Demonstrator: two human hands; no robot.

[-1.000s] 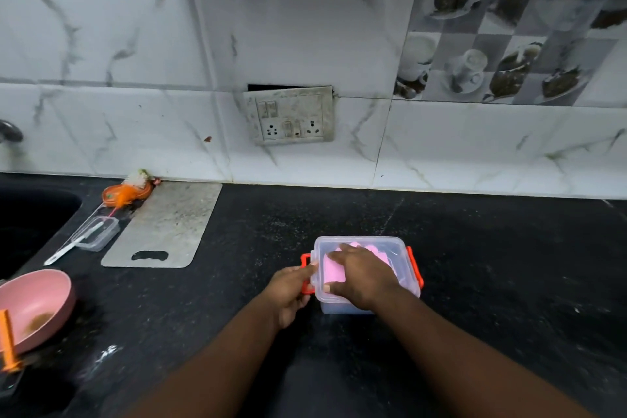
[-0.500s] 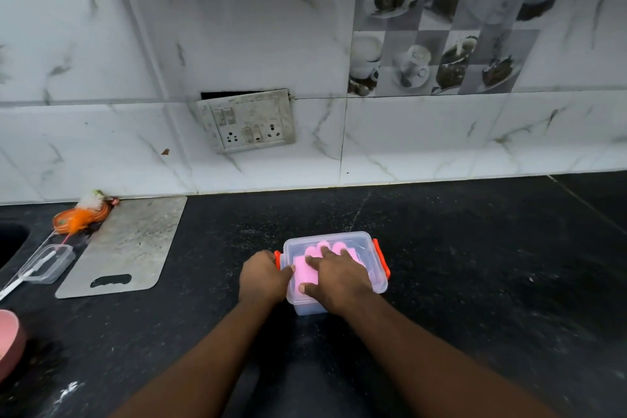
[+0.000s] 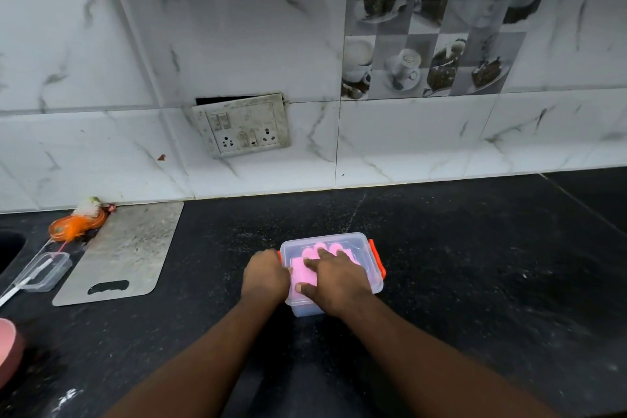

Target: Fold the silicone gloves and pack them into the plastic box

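A clear plastic box with orange side clips and its lid on stands on the black counter at centre. Pink silicone gloves show through the lid, folded inside. My right hand lies flat on the lid, fingers spread, pressing down. My left hand is curled against the box's left side, covering the left orange clip. The right orange clip is down against the box wall.
A grey cutting board lies to the left, with an orange scrubber and a small clear container beyond it. A pink bowl sits at the left edge, next to the sink. A switch plate hangs on the tiled wall.
The view has swung right, so everything has slid left in frame. My left hand has closed in against the box's left clip. My right hand stays on the lid.
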